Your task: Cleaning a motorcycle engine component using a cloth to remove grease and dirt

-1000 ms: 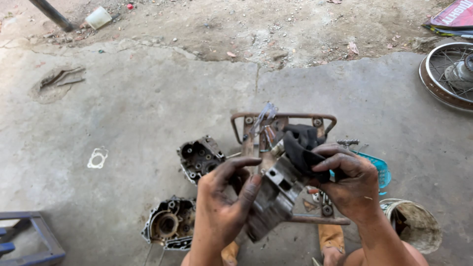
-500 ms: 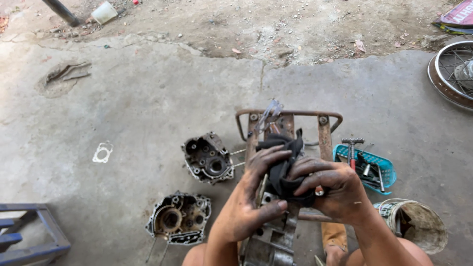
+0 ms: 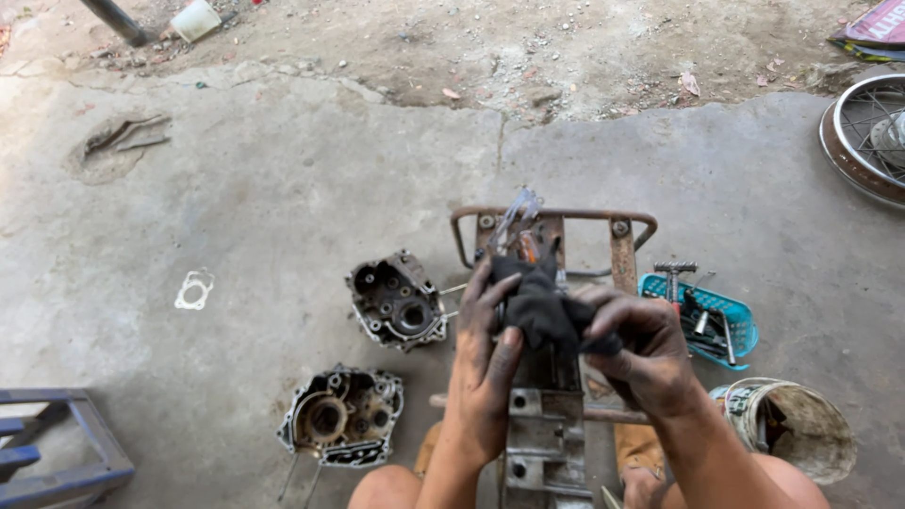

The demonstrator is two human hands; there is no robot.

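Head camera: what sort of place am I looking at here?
Probably an open-air motorcycle repair spot on a concrete floor. Two engine case halves lie on the ground, a blue basket of tools sits nearby, and a spoked wheel rests at the edge.

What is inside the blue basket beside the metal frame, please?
The blue basket holds dark metal hand tools, one with a T-shaped handle sticking up. What lies under them at the bottom is covered.

Crumpled black rag [image 3: 542,311], bunched over grey metal engine part [image 3: 545,443]
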